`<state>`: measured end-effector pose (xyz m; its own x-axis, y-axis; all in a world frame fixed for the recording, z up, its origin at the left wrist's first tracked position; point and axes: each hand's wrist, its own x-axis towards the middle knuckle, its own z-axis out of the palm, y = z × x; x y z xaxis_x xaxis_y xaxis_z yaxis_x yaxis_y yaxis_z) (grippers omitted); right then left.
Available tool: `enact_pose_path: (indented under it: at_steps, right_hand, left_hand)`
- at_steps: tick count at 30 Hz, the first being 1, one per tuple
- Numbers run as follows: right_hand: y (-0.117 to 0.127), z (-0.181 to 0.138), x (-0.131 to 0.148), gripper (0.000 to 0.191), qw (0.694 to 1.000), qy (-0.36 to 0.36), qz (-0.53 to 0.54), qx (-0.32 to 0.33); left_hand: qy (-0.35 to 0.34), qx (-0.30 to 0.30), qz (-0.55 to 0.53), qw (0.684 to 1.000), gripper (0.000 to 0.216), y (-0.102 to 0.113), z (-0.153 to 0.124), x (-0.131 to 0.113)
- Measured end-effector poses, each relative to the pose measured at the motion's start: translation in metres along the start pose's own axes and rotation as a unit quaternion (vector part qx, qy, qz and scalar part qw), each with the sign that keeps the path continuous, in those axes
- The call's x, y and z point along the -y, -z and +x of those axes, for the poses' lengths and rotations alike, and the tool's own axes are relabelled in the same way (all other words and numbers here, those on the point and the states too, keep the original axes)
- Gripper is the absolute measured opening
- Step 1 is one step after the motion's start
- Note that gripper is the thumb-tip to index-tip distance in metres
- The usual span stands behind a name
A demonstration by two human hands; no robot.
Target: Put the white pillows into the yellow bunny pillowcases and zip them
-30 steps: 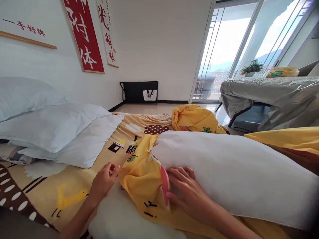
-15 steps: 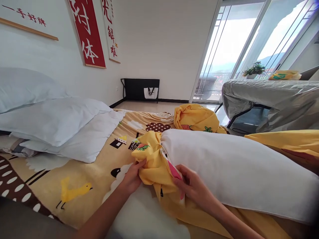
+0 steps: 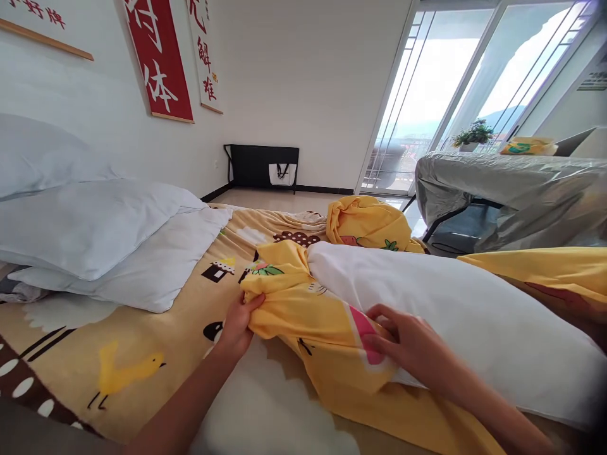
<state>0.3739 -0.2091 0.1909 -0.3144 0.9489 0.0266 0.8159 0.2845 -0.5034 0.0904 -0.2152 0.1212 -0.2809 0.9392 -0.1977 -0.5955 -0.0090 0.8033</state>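
A long white pillow (image 3: 455, 316) lies across the bed in front of me, its left end inside a yellow patterned pillowcase (image 3: 303, 309). My left hand (image 3: 236, 327) grips the bunched closed end of the pillowcase at the pillow's left tip. My right hand (image 3: 410, 344) holds the pillowcase's open edge, with a pink patch, drawn up over the near side of the pillow. More yellow fabric runs under the pillow toward me.
Three white pillows (image 3: 99, 234) are stacked at the left against the wall. A yellow cartoon-print blanket (image 3: 118, 354) covers the bed. Another crumpled yellow cloth (image 3: 370, 224) lies at the far edge. A plastic-covered table (image 3: 512, 189) stands right, by glass doors.
The pillowcase has been drawn further right over the pillow's end. My right hand moved right along the pillow with the edge; my left hand moved from the blanket to grip the bunched end.
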Motion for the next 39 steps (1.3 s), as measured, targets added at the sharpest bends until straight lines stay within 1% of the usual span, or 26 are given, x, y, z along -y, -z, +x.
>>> enact_pose_path:
  at_steps: [2,4,5,6,8,10,12,13,15,17,18,19,20,22,23,24,25,27,28,29,31,33,36,38,39]
  right_hand:
    - [-0.001,0.0,-0.008,0.023,1.0,0.004,0.015,-0.013]
    - [-0.007,0.004,-0.011,0.023,0.999,0.004,-0.01,-0.044]
    - [-0.011,0.006,-0.011,0.021,0.998,0.006,-0.043,-0.05]
    - [-0.016,0.008,-0.01,0.019,0.995,0.011,-0.083,-0.048]
    - [-0.024,0.01,-0.005,0.019,0.984,0.036,-0.168,-0.045]
    - [-0.028,0.009,0.002,0.025,0.962,0.083,-0.246,-0.086]
    - [-0.03,0.009,0.012,0.03,0.93,0.157,-0.299,-0.146]
    - [-0.031,0.01,0.019,0.032,0.915,0.201,-0.306,-0.168]
    - [-0.035,0.012,0.032,0.034,0.897,0.282,-0.29,-0.18]
    - [-0.041,0.016,0.045,0.032,0.892,0.322,-0.268,-0.168]
    - [-0.045,0.019,0.05,0.029,0.894,0.321,-0.266,-0.167]
    - [-0.047,0.021,0.053,0.026,0.896,0.308,-0.27,-0.17]
    - [-0.05,0.022,0.053,0.026,0.899,0.288,-0.278,-0.177]
    - [-0.051,0.023,0.044,0.04,0.905,0.257,-0.285,-0.181]
    - [-0.05,0.021,0.036,0.049,0.907,0.26,-0.284,-0.169]
    - [-0.049,0.017,0.024,0.057,0.907,0.274,-0.283,-0.151]
    - [-0.049,0.012,0.011,0.066,0.904,0.291,-0.284,-0.135]
    - [-0.051,-0.002,-0.017,0.081,0.89,0.312,-0.302,-0.14]
    - [-0.054,-0.008,-0.029,0.085,0.882,0.307,-0.32,-0.161]
    - [-0.057,-0.014,-0.039,0.085,0.874,0.293,-0.338,-0.19]
    - [-0.062,-0.019,-0.05,0.08,0.862,0.254,-0.368,-0.24]
    - [-0.062,-0.015,-0.047,0.072,0.86,0.227,-0.372,-0.265]
    - [-0.05,0.008,-0.031,0.06,0.867,0.2,-0.347,-0.297]
    - [-0.044,0.028,-0.023,0.056,0.869,0.179,-0.33,-0.322]
    - [-0.044,0.037,-0.021,0.057,0.872,0.176,-0.325,-0.32]
  left_hand:
    - [0.032,0.014,0.055,0.998,0.049,0.027,-0.016,0.006]
    - [0.028,0.045,0.149,0.987,0.039,0.049,-0.033,0.007]
    - [0.015,0.058,0.206,0.977,0.033,0.059,-0.041,0.007]
    - [0.001,0.068,0.26,0.963,0.031,0.067,-0.049,0.007]
    - [-0.018,0.073,0.346,0.935,0.041,0.082,-0.064,0.01]
    - [-0.028,0.067,0.398,0.915,0.044,0.093,-0.075,0.012]
    - [-0.041,0.062,0.446,0.892,0.042,0.1,-0.08,0.011]
    - [-0.054,0.057,0.469,0.879,0.041,0.101,-0.08,0.007]
    - [-0.104,0.029,0.502,0.858,0.041,0.1,-0.072,-0.005]
    - [-0.154,-0.002,0.504,0.85,0.037,0.095,-0.054,-0.021]
    - [-0.161,-0.005,0.494,0.855,0.036,0.09,-0.043,-0.028]
    - [-0.143,0.009,0.479,0.866,0.037,0.084,-0.032,-0.035]
    - [-0.103,0.034,0.459,0.882,0.042,0.078,-0.021,-0.039]
    - [0.004,0.087,0.402,0.912,0.052,0.064,-0.001,-0.042]
    - [0.05,0.107,0.367,0.923,0.052,0.056,0.006,-0.04]
    - [0.081,0.121,0.333,0.932,0.049,0.048,0.013,-0.036]
    - [0.09,0.134,0.302,0.939,0.045,0.04,0.018,-0.03]
    - [0.064,0.161,0.269,0.947,0.041,0.024,0.026,-0.018]
    - [0.035,0.17,0.264,0.949,0.04,0.016,0.03,-0.013]
    - [-0.001,0.17,0.263,0.95,0.039,0.007,0.035,-0.009]
    - [-0.071,0.149,0.255,0.953,0.036,-0.011,0.048,-0.009]
    - [-0.129,0.119,0.227,0.958,0.035,-0.03,0.065,-0.02]
    - [-0.179,0.11,0.174,0.962,0.038,-0.054,0.095,-0.045]
    - [-0.194,0.108,0.142,0.965,0.043,-0.058,0.113,-0.056]
    - [-0.192,0.104,0.132,0.967,0.045,-0.054,0.121,-0.057]
